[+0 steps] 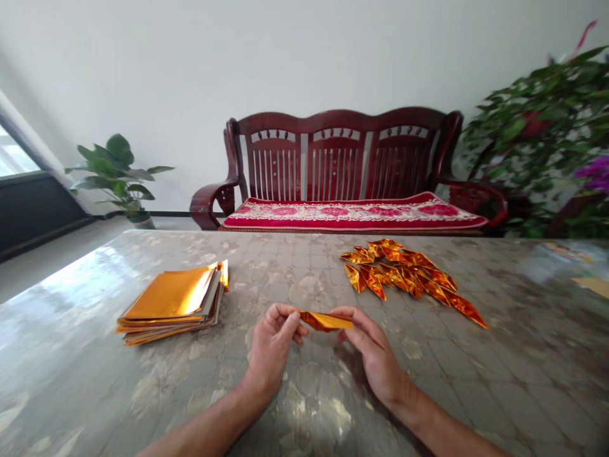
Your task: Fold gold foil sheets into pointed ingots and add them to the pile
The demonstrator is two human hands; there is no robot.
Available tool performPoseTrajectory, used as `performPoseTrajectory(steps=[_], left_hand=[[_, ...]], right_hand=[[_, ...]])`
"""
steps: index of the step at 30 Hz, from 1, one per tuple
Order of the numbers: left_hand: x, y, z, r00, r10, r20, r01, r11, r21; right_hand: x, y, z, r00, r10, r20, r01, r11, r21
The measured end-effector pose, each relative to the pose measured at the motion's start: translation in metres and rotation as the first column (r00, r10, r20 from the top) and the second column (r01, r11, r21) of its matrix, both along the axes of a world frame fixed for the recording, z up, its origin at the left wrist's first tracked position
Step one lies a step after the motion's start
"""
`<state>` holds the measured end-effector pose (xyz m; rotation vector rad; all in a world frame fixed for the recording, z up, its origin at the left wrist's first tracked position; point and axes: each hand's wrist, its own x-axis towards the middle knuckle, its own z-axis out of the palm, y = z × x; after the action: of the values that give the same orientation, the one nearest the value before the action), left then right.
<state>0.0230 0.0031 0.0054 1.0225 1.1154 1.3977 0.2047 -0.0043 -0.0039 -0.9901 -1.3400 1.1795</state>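
Note:
My left hand point(275, 346) and my right hand point(375, 358) hover just above the table, pinching opposite ends of a narrow folded strip of gold foil paper point(326, 321) between fingers and thumbs. To the left of my left hand lies a loose stack of orange-gold foil sheets point(170, 301) with grey backs showing at its edges. A heap of folded, pointed gold foil pieces point(400, 276) sits beyond my right hand, out of reach of my fingers.
Everything lies on a large stone-patterned table point(295, 266) with a glossy cover. Behind its far edge stands a dark red wooden bench point(335, 155) with a red cushion. Potted plants point(114, 174) stand at the back left, and more foliage point(537, 127) fills the right.

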Motion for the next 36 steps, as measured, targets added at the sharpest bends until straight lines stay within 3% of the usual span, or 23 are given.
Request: performPoseTrajectory(steps=[5, 8, 11, 14, 18, 22, 30, 36], left_hand=[[-0.001, -0.001, 0.001, 0.999, -0.007, -0.051, 0.009, 0.999, 0.038], [-0.001, -0.003, -0.001, 0.994, -0.027, -0.106, 0.035, 0.996, 0.077], [0.0, -0.006, -0.003, 0.988, -0.054, -0.144, 0.067, 0.994, 0.091], [0.0, -0.007, -0.004, 0.983, -0.079, -0.168, 0.098, 0.989, 0.108], [0.0, -0.008, -0.004, 0.976, -0.12, -0.183, 0.143, 0.983, 0.115], [-0.001, -0.009, -0.006, 0.98, -0.121, -0.158, 0.137, 0.986, 0.093], [-0.002, -0.008, -0.015, 0.967, -0.156, -0.2, 0.164, 0.986, 0.025], [0.0, -0.008, -0.012, 0.96, -0.168, -0.222, 0.176, 0.984, 0.019]], right_hand=[[0.001, 0.003, -0.004, 0.992, -0.127, -0.023, 0.127, 0.992, 0.008], [0.003, 0.004, -0.002, 0.987, -0.151, 0.053, 0.149, 0.988, 0.046], [0.005, 0.004, 0.001, 0.964, -0.151, 0.221, 0.104, 0.972, 0.21], [0.006, 0.006, 0.002, 0.886, -0.22, 0.407, 0.037, 0.911, 0.411], [0.004, 0.006, 0.004, 0.792, -0.287, 0.539, -0.04, 0.856, 0.515], [0.001, 0.003, 0.008, 0.759, -0.285, 0.586, -0.112, 0.829, 0.548], [-0.003, 0.002, 0.007, 0.7, -0.285, 0.655, -0.144, 0.842, 0.52], [-0.002, 0.002, 0.005, 0.692, -0.262, 0.672, -0.167, 0.848, 0.503]])
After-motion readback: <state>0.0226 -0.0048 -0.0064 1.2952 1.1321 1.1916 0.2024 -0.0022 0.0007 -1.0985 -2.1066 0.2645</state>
